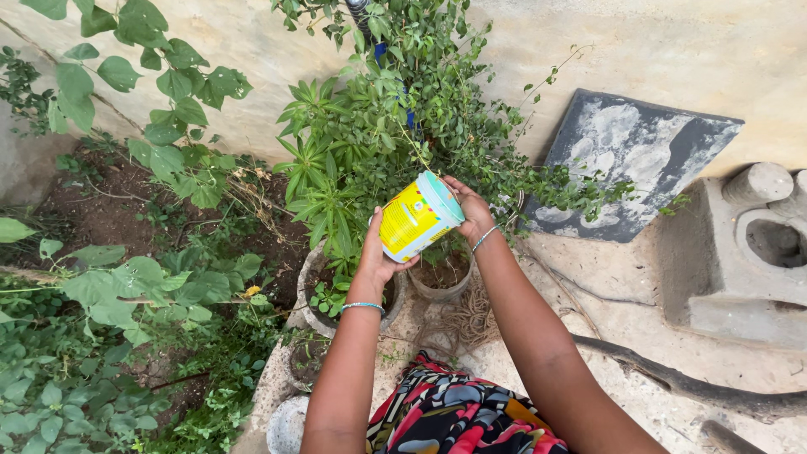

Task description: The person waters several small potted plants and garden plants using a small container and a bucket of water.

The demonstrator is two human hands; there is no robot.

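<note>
Tilting yellow tin [416, 217], both hands [374, 252] [472, 210], above soil-filled pot [443, 282].

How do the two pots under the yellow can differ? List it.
1. The left pot is larger and holds a tall leafy plant; the right pot is smaller and shows mostly bare soil.
2. The left pot sits under the left hand; the right pot sits under the can and right hand.

Both are round, pale, soil-filled and stand on the ground.

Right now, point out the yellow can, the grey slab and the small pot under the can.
yellow can [414, 220], head view, its side.
grey slab [626, 160], head view, its face.
small pot [440, 292], head view, its near rim.
</note>
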